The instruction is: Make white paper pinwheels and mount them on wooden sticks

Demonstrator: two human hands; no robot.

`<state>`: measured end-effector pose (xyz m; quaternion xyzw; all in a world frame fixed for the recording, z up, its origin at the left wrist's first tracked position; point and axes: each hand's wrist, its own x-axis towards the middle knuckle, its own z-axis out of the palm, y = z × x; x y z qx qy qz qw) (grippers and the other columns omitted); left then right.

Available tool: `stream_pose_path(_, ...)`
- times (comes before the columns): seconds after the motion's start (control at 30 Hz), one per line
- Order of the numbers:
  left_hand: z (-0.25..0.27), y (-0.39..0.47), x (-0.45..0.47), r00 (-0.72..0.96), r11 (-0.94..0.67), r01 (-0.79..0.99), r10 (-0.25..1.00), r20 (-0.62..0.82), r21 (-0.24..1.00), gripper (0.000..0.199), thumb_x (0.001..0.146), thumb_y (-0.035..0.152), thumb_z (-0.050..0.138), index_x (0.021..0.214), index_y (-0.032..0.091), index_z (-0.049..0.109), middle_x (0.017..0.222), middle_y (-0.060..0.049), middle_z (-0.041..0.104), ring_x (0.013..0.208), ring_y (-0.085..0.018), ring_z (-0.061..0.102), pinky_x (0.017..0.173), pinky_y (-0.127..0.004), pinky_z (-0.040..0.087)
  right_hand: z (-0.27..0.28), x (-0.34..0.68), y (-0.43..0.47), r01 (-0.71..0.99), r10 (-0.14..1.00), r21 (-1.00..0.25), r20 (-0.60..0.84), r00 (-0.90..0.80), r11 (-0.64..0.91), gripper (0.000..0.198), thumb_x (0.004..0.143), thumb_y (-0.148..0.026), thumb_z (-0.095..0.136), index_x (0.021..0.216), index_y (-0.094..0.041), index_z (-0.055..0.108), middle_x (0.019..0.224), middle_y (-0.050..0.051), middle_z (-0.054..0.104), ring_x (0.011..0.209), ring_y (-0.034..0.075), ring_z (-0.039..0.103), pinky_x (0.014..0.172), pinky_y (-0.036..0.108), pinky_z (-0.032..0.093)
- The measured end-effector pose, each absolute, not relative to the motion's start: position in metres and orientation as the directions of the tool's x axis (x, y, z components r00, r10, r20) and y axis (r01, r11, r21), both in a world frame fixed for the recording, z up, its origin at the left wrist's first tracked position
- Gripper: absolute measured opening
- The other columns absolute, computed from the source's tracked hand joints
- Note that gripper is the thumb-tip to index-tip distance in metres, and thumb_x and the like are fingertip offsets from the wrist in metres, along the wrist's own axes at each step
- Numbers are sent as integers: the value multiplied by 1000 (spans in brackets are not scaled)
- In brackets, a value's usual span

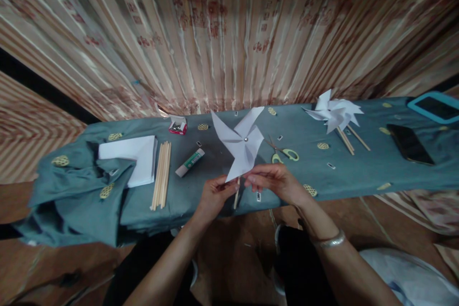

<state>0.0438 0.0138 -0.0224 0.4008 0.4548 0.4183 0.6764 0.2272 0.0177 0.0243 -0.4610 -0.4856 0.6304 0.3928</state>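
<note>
The white pinwheel (247, 149) stands over the cloth-covered bench (301, 126), its paper head just beyond both hands. Its stick (236, 200) has its long axis running from beneath the head back toward the person. The left hand (216, 192) is on the left of that stick, its grip pinching it between thumb and fingers, close under the lowest blade. The right hand (274, 180) comes in from the right, fingers curled and tips just beside the stick and that blade; I cannot tell whether its grip pinches anything. Both hands are near the stick, the left being the closer.

Counted around the white pinwheel: one pair of scissors (289, 154) near on its right; one glue stick (190, 162) near on its left; one red box (178, 125) of small shiny pieces farther left; one bundle of bare sticks (162, 174), too closely packed to count exactly; and, leftmost, one stack of white paper (146, 165), sheets uncountable. Well to its right is a cluster of other pinwheels (336, 114), at least two, heads overlapping; past them are one dark phone (410, 144) and one blue-framed tablet (439, 106).
</note>
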Motion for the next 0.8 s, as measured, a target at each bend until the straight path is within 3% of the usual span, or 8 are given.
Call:
stream_pose_path(0.07, -23, 14, 44, 218, 342, -213, 930, -296, 915, 29, 50, 35, 86, 72, 18, 78, 73, -3, 73, 71, -16, 63, 75, -29, 49, 28, 238, 18, -49, 959, -980, -177, -222, -192, 27, 65, -45, 81, 74, -20, 77, 64, 2, 73, 48, 8, 55, 46, 21, 45)
stream_pose_path(0.2, -22, 13, 44, 197, 362, -217, 926, -323, 906, 30, 47, 34, 88, 72, 19, 78, 76, -4, 75, 72, -16, 64, 76, -29, 50, 25, 260, 25, -114, 991, -989, -104, 81, -94, 25, 64, -44, 82, 72, -21, 75, 61, 1, 71, 45, 8, 49, 44, 22, 40)
stream_pose_path(0.33, -22, 12, 44, 225, 370, -193, 918, -326, 909, 35, 46, 38, 89, 72, 18, 78, 77, -6, 75, 72, -18, 66, 76, -32, 52, 14, 267, 35, -41, 955, -999, -13, 296, -1, 27, 59, -39, 85, 81, -24, 76, 78, 2, 75, 63, 13, 62, 61, 27, 50)
stream_pose_path(0.43, -22, 11, 43, 248, 373, -174, 912, -326, 911, 36, 47, 39, 89, 74, 17, 78, 75, -6, 75, 71, -18, 66, 74, -31, 52, 6, 265, 39, -17, 953, -999, 21, 302, 27, 31, 58, -38, 85, 84, -25, 76, 86, 2, 76, 79, 17, 67, 78, 33, 53)
stream_pose_path(0.5, -22, 10, 43, 259, 378, -172, 908, -329, 910, 36, 47, 38, 89, 74, 17, 79, 73, -6, 74, 68, -17, 65, 72, -30, 51, 4, 262, 40, -45, 960, -999, -4, 279, 9, 32, 57, -38, 86, 84, -25, 75, 82, 1, 75, 77, 17, 67, 79, 34, 53)
stream_pose_path(0.8, -16, 11, 43, 231, 368, -170, 917, -326, 914, 25, 50, 31, 86, 70, 18, 78, 67, -2, 70, 62, -11, 57, 65, -24, 46, 12, 256, 36, -130, 950, -987, -128, 284, -94, 33, 48, -42, 89, 72, -24, 76, 60, -2, 69, 54, 10, 56, 55, 25, 46)
